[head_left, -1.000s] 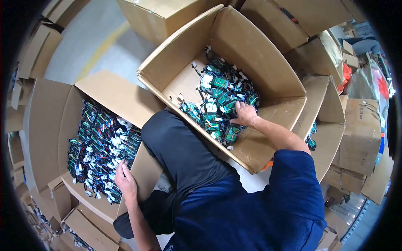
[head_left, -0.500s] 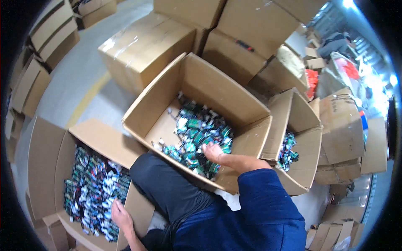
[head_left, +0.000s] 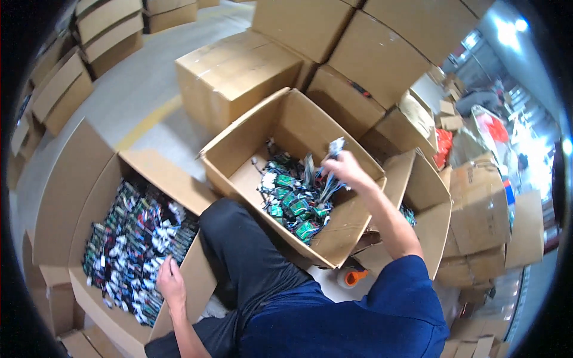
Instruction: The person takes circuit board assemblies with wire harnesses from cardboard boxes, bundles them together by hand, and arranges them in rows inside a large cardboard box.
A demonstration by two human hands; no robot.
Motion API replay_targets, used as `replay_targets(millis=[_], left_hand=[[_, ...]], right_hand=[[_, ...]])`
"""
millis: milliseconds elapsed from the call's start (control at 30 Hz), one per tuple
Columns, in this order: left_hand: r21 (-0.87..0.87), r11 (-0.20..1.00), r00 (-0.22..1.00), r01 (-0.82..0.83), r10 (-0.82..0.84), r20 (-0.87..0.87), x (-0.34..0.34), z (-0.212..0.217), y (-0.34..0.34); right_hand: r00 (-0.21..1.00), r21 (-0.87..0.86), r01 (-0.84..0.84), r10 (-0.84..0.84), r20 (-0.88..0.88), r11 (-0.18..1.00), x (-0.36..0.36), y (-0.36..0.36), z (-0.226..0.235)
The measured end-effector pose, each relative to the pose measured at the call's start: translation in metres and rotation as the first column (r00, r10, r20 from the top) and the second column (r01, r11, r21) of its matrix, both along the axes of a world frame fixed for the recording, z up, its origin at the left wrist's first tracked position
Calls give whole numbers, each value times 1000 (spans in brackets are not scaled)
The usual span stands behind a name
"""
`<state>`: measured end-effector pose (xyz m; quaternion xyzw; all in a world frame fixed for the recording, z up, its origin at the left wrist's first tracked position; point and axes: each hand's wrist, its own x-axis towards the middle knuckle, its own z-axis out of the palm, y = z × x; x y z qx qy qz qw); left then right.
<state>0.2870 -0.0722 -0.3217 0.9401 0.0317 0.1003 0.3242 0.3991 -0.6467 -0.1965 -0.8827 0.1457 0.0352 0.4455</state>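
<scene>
Above the open carton's [head_left: 239,170] far right corner, the right hand [head_left: 345,169] pinched wired parts [head_left: 327,179]; the left hand [head_left: 170,280], fingers curled, rested on the left carton's [head_left: 65,203] near edge

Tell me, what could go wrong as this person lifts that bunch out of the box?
The right hand holds a wired bunch above the tilted box; dangling wires could snag the green parts and drag some out. The left hand rests on the full box, whose wall might buckle.
</scene>
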Motion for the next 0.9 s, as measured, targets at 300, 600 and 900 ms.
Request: replay_targets(millis=[300,600,900], left_hand=[[-598,801,998,-26,50,24,4,74,-44],[-821,-571,998,-7,-51,27,24,143,-89],[-792,-447,903,416,104,416,-29,111,5]], right_hand=[[944,532,-277,125,304,800,-12,147,128],[786,426,-617,543,296,661,-36,284,116],[957,773,-209,-38,289,599,-9,293,67]])
